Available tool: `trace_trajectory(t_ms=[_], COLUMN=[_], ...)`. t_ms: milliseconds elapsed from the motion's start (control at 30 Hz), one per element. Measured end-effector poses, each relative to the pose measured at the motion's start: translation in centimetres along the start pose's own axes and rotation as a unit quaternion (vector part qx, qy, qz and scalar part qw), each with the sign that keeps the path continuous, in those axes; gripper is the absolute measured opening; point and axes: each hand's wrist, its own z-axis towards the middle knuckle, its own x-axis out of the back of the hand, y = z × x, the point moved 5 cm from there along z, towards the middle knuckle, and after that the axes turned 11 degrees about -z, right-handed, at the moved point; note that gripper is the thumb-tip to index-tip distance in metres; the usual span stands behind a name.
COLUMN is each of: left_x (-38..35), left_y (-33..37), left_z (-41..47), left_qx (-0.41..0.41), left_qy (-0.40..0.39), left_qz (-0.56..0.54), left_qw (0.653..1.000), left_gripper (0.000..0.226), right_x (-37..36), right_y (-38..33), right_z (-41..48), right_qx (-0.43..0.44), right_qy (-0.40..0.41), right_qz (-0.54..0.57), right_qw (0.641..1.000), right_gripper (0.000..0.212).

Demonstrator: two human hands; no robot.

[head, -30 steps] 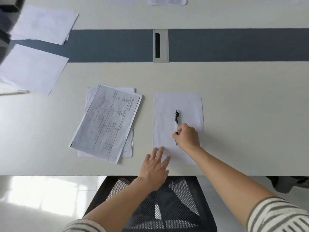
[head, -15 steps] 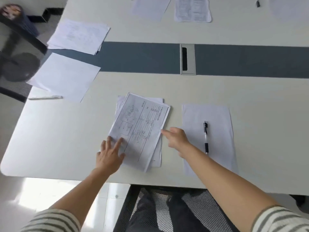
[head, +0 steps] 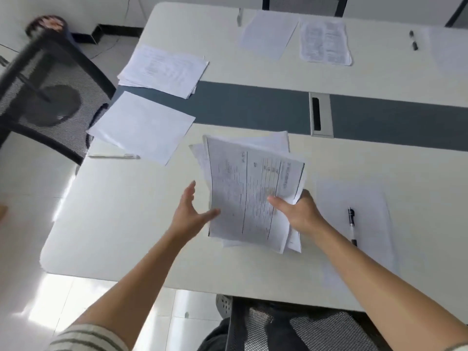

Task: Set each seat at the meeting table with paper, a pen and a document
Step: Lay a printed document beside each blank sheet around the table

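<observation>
Right hand (head: 301,214) pinches the document stack (head: 253,193) by its right edge, held up just left of the pen (head: 351,224) — left hand (head: 190,214) spread open, empty. Light, floppy sheets will likely fan; grip both side edges.

R hand (head: 301,214) grips documents (head: 253,193) – L hand (head: 188,214) open.

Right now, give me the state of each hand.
Left hand: open, fingers spread, beside the document stack.
Right hand: grips the document stack, thumb on top.
</observation>
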Motion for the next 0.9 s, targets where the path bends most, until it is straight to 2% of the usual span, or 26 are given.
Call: trace_trajectory(t_ms=[67,100,167,267,367,500,567,700,767,800,833,900], left_x=[0.5,0.4,-0.1,-1.0,-2.2,-3.9,-4.3,-4.6,-5.0,-5.2,-5.3,-5.2], left_y=[5.6,8.2,11.5,12.3,11.2,9.9,9.7,10.3,9.5,8.5,7.0,3.4], left_z=[0.5,0.2,-0.5,-1.5,-1.9,-1.9,-1.8,-2.0,-1.9,-1.7,-1.5,-1.3], left_qx=[-0.044,-0.069,-0.099,-0.124,-0.111,-0.097,-0.092,-0.087,-0.068,-0.050,-0.031,-0.007], left_qy=[-0.066,-0.107,-0.146,-0.174,-0.170,-0.153,-0.123,-0.067,-0.061,-0.047,-0.023,0.023], left_qz=[-0.121,-0.142,-0.149,-0.143,-0.103,-0.065,-0.061,-0.089,-0.115,-0.108,-0.073,0.080], left_qw=[0.990,0.982,0.973,0.966,0.974,0.981,0.986,0.990,0.989,0.992,0.997,0.996], left_gripper=[0.077,0.067,0.055,0.047,0.041,0.018,0.013,0.014,0.015,0.023,0.036,0.058], right_x=[1.4,2.0,2.8,3.7,4.1,3.9,3.7,5.1,5.3,5.0,4.5,3.1], right_y=[-2.2,-3.0,-3.8,-3.8,-2.6,0.2,1.1,1.9,3.0,3.9,5.0,7.8], right_z=[-1.7,-2.3,-3.3,-4.1,-4.2,-3.0,-2.5,-1.7,-0.9,-0.4,0.2,1.4], right_qx=[0.060,0.082,0.104,0.116,0.104,0.040,0.029,0.038,0.007,-0.020,-0.051,-0.119], right_qy=[0.004,0.004,0.006,0.003,0.005,0.009,0.023,0.100,0.107,0.102,0.093,0.078], right_qz=[0.017,0.024,0.027,0.046,0.064,0.089,0.086,0.067,0.065,0.061,0.051,0.032], right_qw=[0.998,0.996,0.994,0.992,0.993,0.995,0.996,0.992,0.992,0.993,0.993,0.989], right_gripper=[0.021,0.025,0.030,0.039,0.037,0.026,0.023,0.013,0.011,0.010,0.010,0.015])
